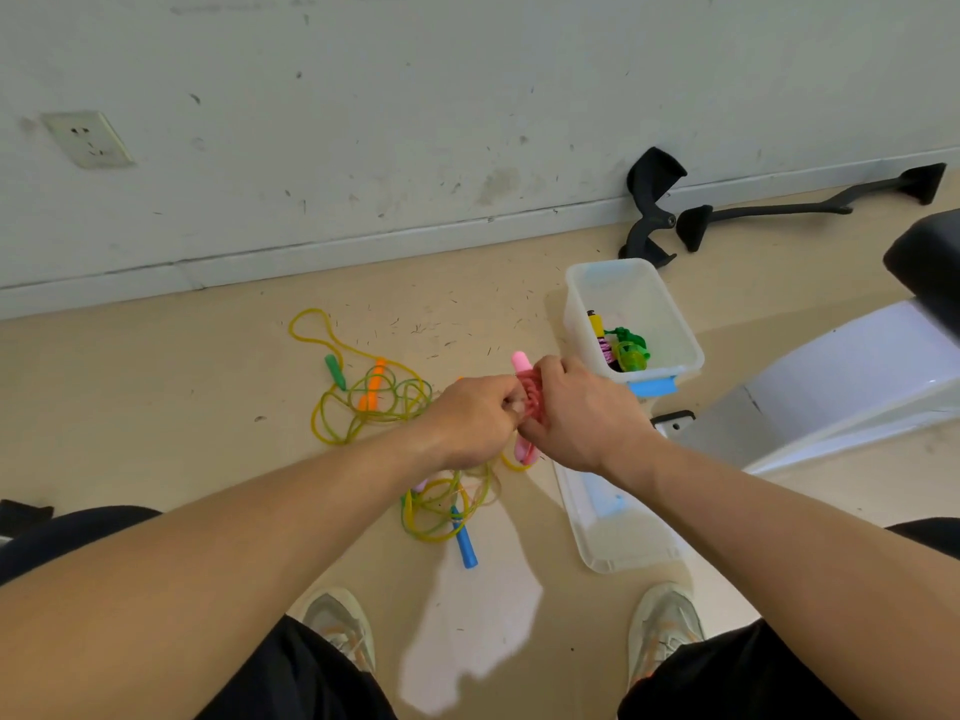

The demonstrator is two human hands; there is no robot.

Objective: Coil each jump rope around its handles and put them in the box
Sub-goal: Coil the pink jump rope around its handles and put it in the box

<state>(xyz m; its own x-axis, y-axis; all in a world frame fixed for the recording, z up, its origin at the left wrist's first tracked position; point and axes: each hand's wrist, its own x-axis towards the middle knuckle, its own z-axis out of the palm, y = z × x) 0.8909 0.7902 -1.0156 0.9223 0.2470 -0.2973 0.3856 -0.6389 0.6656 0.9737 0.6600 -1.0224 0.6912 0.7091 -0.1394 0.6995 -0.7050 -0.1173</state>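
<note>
Box [582, 324] — translucent, smooth plastic. Yellow ropes [363, 402] — glossy, rubbery cord. Floor [156, 407] matt beige, speckled; wall [415, 96] scuffed matt paint.

Bare arms, black legwear, pale trainers.
Black legwear [291, 678] is seen at 7 and 5 o'clock; an off-white left trainer [340, 628] and right trainer [667, 628], orange-accented, are worn.

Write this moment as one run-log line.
pink rope: coiled round handles | left hand: pinches it | right hand: grips it | box: coiled ropes inside | floor: loose ropes
</note>
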